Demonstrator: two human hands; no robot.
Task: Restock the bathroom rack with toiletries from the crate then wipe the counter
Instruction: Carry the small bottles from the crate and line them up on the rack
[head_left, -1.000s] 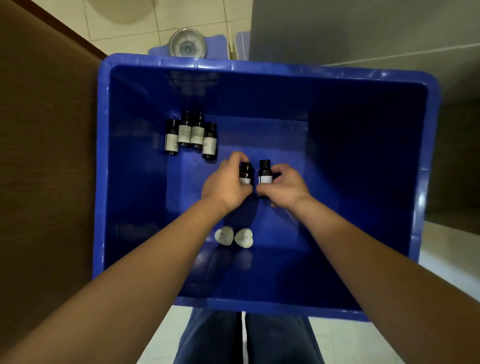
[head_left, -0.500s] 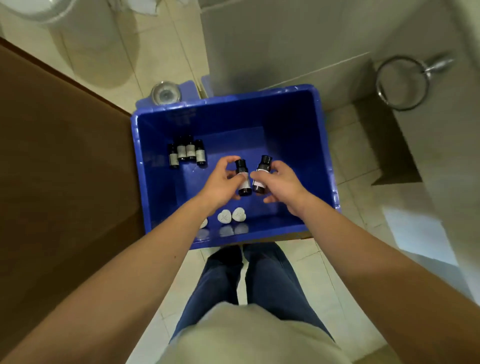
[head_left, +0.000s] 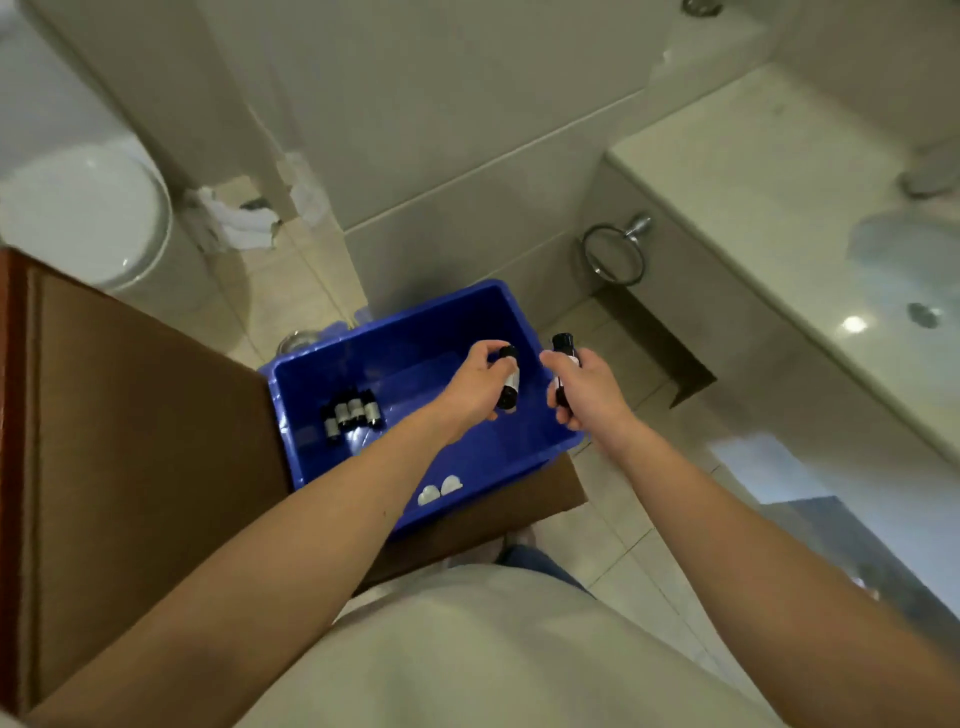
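The crate (head_left: 405, 343), blue and open-topped, sits low in front of us and serves as our marker. Well to its left and beyond it we see a white toilet (head_left: 78, 208), and a brown panel (head_left: 130, 441) hides the crate's left and near edges. Inside the crate, toward its left wall, four dark bottles (head_left: 353, 415) with pale labels sit in a tight cluster. By its near wall two small white soaps (head_left: 439, 491) lie side by side. Over the crate's right half our left hand (head_left: 478, 387) curls its fingers round a dark labelled bottle (head_left: 509, 382). Just past the crate's right rim our right hand (head_left: 587, 389) grips a second bottle (head_left: 563, 348), cap clear of the fist. The two hands are close but apart. Beyond the crate to the right a chrome towel ring (head_left: 615, 254) hangs, and further right lies the pale counter (head_left: 779, 208).
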